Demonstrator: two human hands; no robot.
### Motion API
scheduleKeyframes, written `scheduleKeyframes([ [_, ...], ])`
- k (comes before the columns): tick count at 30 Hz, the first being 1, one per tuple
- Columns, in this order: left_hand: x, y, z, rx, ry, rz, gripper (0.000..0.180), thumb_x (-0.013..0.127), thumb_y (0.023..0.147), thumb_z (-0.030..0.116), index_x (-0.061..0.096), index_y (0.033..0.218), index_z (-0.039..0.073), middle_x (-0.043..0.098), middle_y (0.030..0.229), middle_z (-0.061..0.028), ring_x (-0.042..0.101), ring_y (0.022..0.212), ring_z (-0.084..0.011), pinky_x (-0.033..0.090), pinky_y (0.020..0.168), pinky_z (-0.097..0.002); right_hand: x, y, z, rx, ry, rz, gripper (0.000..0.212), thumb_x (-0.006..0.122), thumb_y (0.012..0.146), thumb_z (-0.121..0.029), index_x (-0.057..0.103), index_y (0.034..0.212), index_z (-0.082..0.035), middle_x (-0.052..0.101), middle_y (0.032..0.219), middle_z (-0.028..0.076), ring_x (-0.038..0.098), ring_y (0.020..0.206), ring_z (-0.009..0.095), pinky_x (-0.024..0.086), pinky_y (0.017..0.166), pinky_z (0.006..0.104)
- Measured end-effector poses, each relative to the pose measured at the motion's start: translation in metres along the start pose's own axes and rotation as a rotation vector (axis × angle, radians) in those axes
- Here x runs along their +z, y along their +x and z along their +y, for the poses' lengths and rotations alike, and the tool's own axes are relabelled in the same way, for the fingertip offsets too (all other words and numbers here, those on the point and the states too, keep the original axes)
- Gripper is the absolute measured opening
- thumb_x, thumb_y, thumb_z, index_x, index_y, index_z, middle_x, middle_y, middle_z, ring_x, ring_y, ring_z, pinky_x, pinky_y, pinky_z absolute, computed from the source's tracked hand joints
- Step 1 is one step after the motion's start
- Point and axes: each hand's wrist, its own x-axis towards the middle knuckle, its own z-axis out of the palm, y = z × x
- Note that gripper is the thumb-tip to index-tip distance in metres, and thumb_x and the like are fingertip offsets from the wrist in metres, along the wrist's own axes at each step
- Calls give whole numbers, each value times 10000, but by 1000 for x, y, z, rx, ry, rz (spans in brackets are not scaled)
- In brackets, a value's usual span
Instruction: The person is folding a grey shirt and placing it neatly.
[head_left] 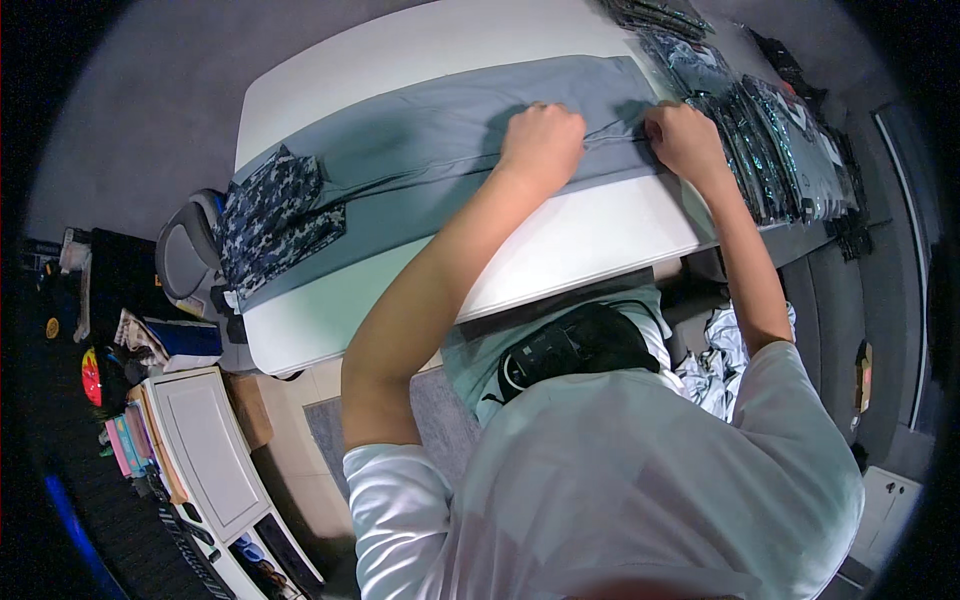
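Observation:
A pair of grey trousers (400,150) lies stretched out lengthwise over the white table (590,240), creased along the middle. At their left end sits a dark blue camouflage-patterned part (270,210); I cannot tell whether it is sewn on or a separate piece. My left hand (545,140) is closed on the grey cloth right of the middle, knuckles up. At the right end of the trousers, my right hand (685,135) is closed at the cloth's edge, its fingertips curled under and partly hidden.
Stacks of clothes in clear plastic bags (770,150) stand right beside my right hand, with more bagged garments (660,18) behind. A grey chair (190,250) is at the table's left end. A white cabinet (210,450) stands on the lower left.

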Motion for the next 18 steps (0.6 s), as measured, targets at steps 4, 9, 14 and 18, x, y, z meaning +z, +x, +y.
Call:
scheduleKeyframes([
  [4,1,-1,6,47,78,21,121,672,778,136,723,784,26,689,853,-180,682,814,-375,575,731,-468,4,7,17,53,40,-110,134,614,788,-67,717,872,-51,696,853,215,682,811,400,542,774,467],
  [9,2,-2,10,56,10,3,128,668,780,141,723,816,31,682,839,-173,685,826,-364,578,734,-466,16,50,33,198,45,40,263,575,911,-240,726,920,-24,698,993,254,678,950,438,555,841,486],
  [14,8,-2,8,71,19,-16,142,669,771,111,753,847,25,704,922,-187,702,883,-354,596,717,-456,27,76,9,279,-163,-267,450,515,981,-404,716,1118,-25,678,1186,221,644,1128,407,519,972,453],
  [18,16,-4,4,72,18,13,148,661,787,135,755,860,48,682,882,-173,683,857,-368,582,745,-478,21,79,14,470,-79,-279,514,620,936,-451,679,1193,-10,647,1259,228,622,1183,393,498,1005,452],
])
